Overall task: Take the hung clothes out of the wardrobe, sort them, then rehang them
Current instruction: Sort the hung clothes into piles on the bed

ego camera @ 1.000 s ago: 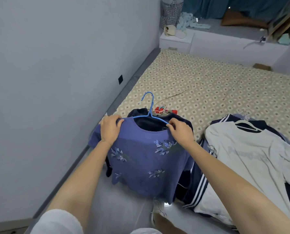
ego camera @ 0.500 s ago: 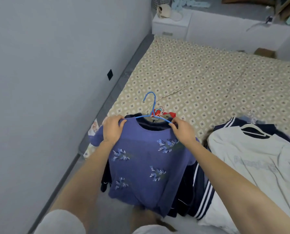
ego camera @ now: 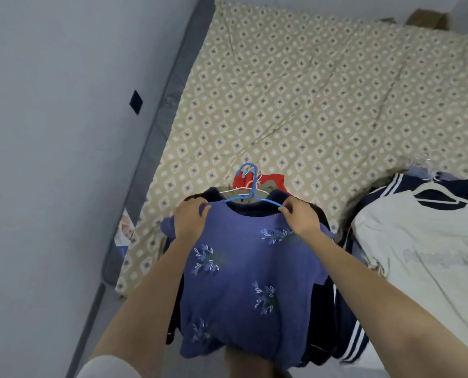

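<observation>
The blue top (ego camera: 243,282), knit with pale leaf sprigs stitched across its front, hangs on a blue hanger (ego camera: 252,186) held up in front of the person over the near edge of the bed. Each hand takes one shoulder of it.

The left hand (ego camera: 190,219) has its back to the camera. Its fingers curl over the left shoulder seam and close a firm grip on the cloth, just beside the neckline. The right hand (ego camera: 299,218) mirrors it. Its fingertips and thumb pinch the right shoulder where the hanger's arm ends, so that this grip is shut tight on the fabric too. Whether it also catches the wire I cannot tell. Both forearms reach forward and slightly inward, wrists nearly straight, and a white sleeve (ego camera: 104,368) shows at the left upper arm.

The hanger's hook rises between the two grips and a little beyond them. Behind the top, dark garments (ego camera: 254,210) show in the neckline and below the right forearm. Something red (ego camera: 271,181) lies just past the hook. To the right of the right grip a white T-shirt (ego camera: 418,255) lies on a navy striped garment (ego camera: 347,336). The bed (ego camera: 309,91), under a diamond-patterned sheet, stretches away beyond both grips. To the left of the left grip stands a grey wall (ego camera: 50,159) bearing a small black square (ego camera: 136,102).
</observation>
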A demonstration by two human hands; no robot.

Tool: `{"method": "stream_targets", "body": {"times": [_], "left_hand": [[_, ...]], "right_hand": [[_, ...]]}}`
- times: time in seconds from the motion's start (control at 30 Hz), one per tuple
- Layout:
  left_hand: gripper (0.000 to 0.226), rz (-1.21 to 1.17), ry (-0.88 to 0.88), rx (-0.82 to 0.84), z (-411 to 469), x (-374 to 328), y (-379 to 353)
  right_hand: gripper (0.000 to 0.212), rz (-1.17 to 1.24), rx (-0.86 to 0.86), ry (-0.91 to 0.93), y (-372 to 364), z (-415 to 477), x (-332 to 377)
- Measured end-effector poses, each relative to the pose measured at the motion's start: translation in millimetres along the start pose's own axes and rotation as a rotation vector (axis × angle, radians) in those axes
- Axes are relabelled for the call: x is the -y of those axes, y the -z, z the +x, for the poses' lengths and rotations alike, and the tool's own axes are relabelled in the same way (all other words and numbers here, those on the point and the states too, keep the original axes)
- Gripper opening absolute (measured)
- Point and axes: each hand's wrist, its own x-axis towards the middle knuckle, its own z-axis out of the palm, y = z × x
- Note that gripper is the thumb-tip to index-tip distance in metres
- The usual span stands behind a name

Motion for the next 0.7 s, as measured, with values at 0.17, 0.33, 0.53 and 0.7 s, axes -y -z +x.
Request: {"method": "stream_targets", "body": {"times": [0.17, 0.33, 0.53, 0.7], "left_hand": [[0.016, 0.023, -0.002, 0.079, 36, 18, -28], [0.022, 0.068, 0.033, 0.181, 54, 27, -44], [0.038, 0.051, -0.028, 0.205, 49, 11, -47], [0.041, 0.080, -0.092, 0.249, 34, -24, -44]], "right_hand": [[0.017, -0.043, -0.006, -0.048, -21, 35, -5], [0.024, -0.121, -0.017, -0.008, -33, 47, -7], [0.043, -0.113, -0.009, -0.013, -32, 30, -15], [0.049, -0.053, -0.049, -0.025, -11, 4, -24]]}}
